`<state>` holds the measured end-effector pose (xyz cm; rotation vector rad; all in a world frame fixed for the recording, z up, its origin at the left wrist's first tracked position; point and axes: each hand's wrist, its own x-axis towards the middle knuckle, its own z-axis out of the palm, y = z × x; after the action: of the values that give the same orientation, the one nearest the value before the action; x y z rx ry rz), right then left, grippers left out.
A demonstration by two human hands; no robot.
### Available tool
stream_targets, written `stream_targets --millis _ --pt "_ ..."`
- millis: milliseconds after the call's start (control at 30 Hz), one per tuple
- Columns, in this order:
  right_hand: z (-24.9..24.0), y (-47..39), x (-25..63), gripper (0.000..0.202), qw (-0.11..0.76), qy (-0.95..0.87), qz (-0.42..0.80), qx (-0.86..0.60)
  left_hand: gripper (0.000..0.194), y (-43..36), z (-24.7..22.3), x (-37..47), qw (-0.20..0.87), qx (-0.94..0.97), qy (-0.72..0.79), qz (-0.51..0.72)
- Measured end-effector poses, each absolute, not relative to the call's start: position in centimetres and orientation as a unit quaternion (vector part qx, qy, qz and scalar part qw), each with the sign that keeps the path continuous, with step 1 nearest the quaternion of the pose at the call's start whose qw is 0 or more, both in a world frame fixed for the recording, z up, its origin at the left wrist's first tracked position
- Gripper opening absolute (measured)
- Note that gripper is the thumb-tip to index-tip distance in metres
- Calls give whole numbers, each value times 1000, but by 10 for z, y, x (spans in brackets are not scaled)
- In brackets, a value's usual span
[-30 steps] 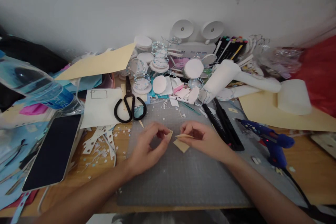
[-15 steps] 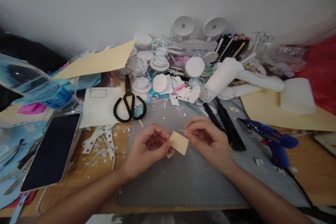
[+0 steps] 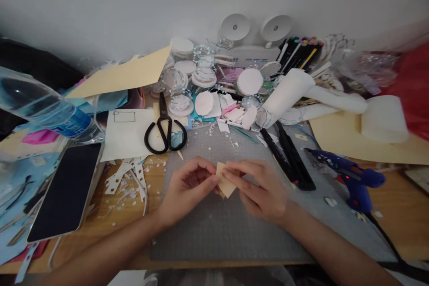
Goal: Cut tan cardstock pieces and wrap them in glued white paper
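The grey cutting mat (image 3: 201, 237) lies on the wooden counter (image 3: 402, 232) and serves as the reference for all positions. The small tan card piece (image 3: 226, 185) is held above the middle of the mat, tilted. The left hand (image 3: 191, 187) grips it at one edge between thumb and fingers. The right hand (image 3: 264, 190) has its fingertips in contact with the upper part of the card; whether it also pinches the card cannot be told.

Black scissors (image 3: 161, 120) lie at the far left corner of the mat, partly over a white sheet (image 3: 125, 136) bearing a drawn rectangle. A phone (image 3: 65, 192) lies left of the mat. The blue glue gun (image 3: 357, 178) lies at the right side of the mat. Beyond the far edge of the mat are white discs (image 3: 250, 81) and a thick white roll (image 3: 290, 94).
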<state>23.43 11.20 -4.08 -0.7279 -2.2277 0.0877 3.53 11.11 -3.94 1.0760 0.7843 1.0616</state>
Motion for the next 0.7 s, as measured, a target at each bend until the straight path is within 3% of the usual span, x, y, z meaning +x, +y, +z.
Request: stream_targets --millis 133,233,300,367,533,600,700 --pt "-40 107 235 48 423 -836 143 -320 12 112 -42 36 633 483 371 478" --pt "-41 108 233 35 472 -736 305 -376 10 112 -44 36 608 504 373 487" --pt "-43 111 230 20 458 -679 416 -396 11 112 -46 36 589 525 371 490" --pt "-44 115 229 7 424 -641 489 -413 17 113 -48 34 578 547 361 487" --pt "-50 123 234 16 446 -550 563 -426 46 117 -50 26 495 702 340 383" --pt "-50 125 236 18 469 -513 592 -409 41 121 -50 23 433 789 313 305" --pt "-46 128 239 20 495 -455 635 -380 17 127 -53 21 350 872 258 224"
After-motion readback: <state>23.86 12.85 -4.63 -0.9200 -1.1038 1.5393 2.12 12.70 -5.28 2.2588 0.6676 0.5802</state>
